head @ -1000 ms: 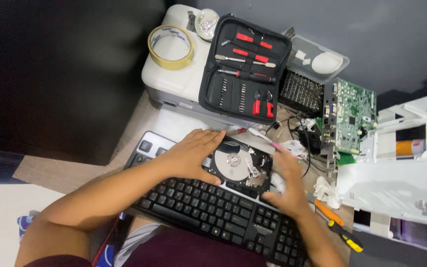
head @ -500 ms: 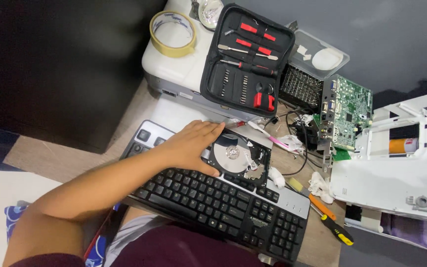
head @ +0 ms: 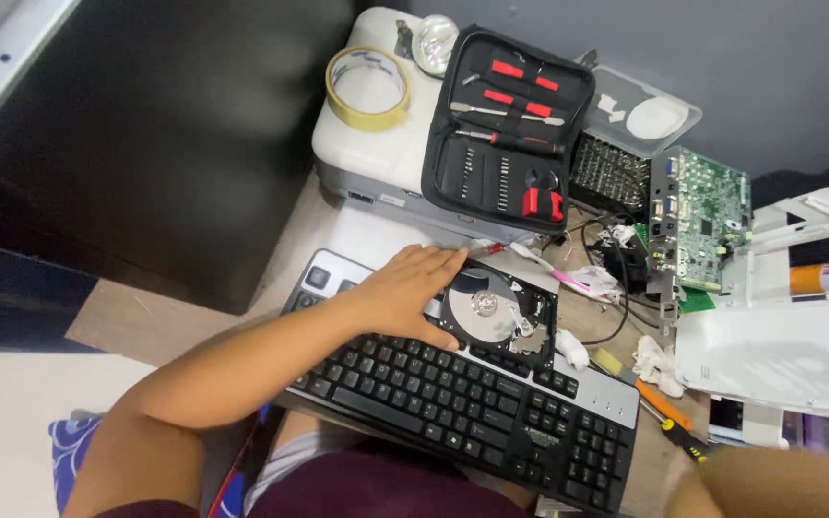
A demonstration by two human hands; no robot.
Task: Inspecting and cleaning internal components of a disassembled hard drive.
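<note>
One black computer keyboard with a silver strip along its right side (head: 472,412) lies nearest to us, slanted across our lap at the edge of the wooden table (head: 299,249). Our left hand (head: 405,293) reaches over its upper rows and rests flat on the near left corner of the opened hard disk drive with the bare, shiny round platter (head: 493,312); the fingers (head: 445,261) are stretched out and lie close together along the drive's top edge, while the thumb runs along its lower edge, just above the keys. Of our right arm we see only a blurred part at the bottom right corner; its hand is out of sight, so we cannot tell how those fingers stand. To the right of the drive, near the keyboard's far end, lies a screwdriver with an orange, yellow and black handle (head: 669,424), and beside it a big white plastic housing (head: 779,326). Farther off stands a green circuit board (head: 702,216). Beyond the drive an open black zip case of red-handled tools (head: 506,134) lies on a white and grey device (head: 376,153), with a roll of yellowish tape (head: 367,88) near it.
</note>
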